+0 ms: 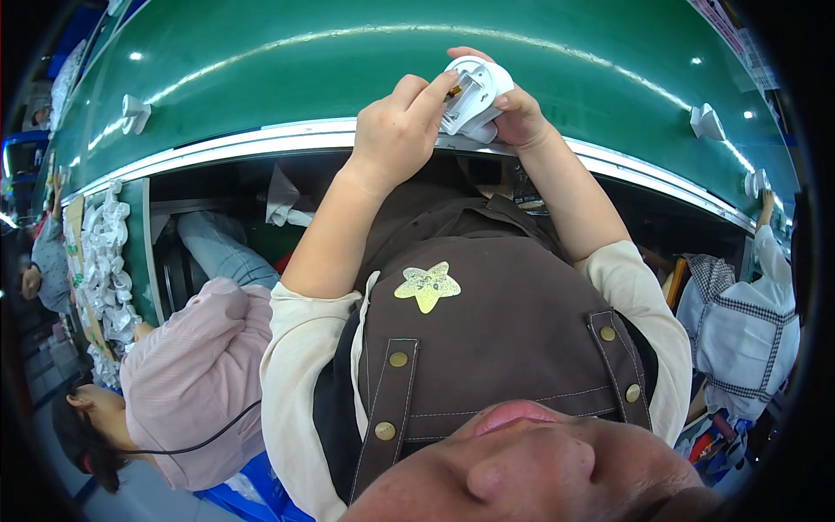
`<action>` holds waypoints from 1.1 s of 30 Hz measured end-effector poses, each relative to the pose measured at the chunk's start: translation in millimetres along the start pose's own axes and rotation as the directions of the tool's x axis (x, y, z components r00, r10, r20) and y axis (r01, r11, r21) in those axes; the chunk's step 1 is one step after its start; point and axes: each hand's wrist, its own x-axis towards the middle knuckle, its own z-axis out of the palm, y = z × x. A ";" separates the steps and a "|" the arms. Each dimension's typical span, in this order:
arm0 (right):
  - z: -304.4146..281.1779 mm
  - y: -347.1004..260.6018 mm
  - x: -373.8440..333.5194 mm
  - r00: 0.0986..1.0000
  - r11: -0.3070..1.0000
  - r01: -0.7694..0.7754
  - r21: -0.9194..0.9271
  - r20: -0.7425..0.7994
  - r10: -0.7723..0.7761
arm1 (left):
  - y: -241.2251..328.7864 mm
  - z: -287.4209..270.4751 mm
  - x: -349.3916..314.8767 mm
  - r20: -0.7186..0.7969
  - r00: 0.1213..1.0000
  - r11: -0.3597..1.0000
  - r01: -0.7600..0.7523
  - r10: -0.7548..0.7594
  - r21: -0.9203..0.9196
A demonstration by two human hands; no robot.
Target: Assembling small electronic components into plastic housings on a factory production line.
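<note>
1. A white unit (pixel 480 97), rounded and with an open hollow in its face, is held up at the near edge of a green counter (pixel 287 74), in front of the wearer.
2. The right hand (pixel 520 122) is closed around the unit's right side, thumb on the near face and fingers over the far side.
3. The left hand (pixel 396 129) is partly curled, its fingertips at the hollow. A small brown piece (pixel 454 90) shows there; whether the fingers pinch it or only touch it, I cannot tell.
4. Those fingers cover the unit's left part and block some of the hollow from view.
5. The counter's pale rim (pixel 304 134) runs just behind the lower end of the unit.
6. On the counter, well apart from the hands, a white part (pixel 134 114) stands to the left and another (pixel 708 122) to the right. A third (pixel 755 183) lies farther right, near a co-worker's hand (pixel 767 209).
7. At the left, a co-worker in a pink shirt (pixel 196 365) sits beside a heap of white pieces (pixel 106 252).
8. At the right is a co-worker in a pale, check-trimmed top (pixel 744 326).
9. The wearer's brown apron (pixel 513 322) carries a yellow star (pixel 427 286).
</note>
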 end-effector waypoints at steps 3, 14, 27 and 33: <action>0.9 -0.6 -0.3 1.000 1.000 0.003 -0.009 0.000 -0.003 | -4.5 -1.2 1.2 0.039 0.996 0.993 -0.081 0.078 0.085; 1.3 1.6 -2.5 0.963 0.946 -0.258 0.198 0.128 0.236 | -14.7 0.7 15.2 -0.142 0.907 0.897 -0.416 0.397 -0.147; -24.1 12.4 -5.8 0.909 0.853 -0.410 0.323 0.227 0.350 | -0.1 -17.3 12.7 0.133 0.970 0.970 -0.184 0.206 -0.159; -11.7 4.9 -3.4 0.923 0.889 -0.362 0.281 0.241 0.300 | 12.0 -10.9 -1.5 0.165 0.977 0.919 0.184 -0.133 -0.349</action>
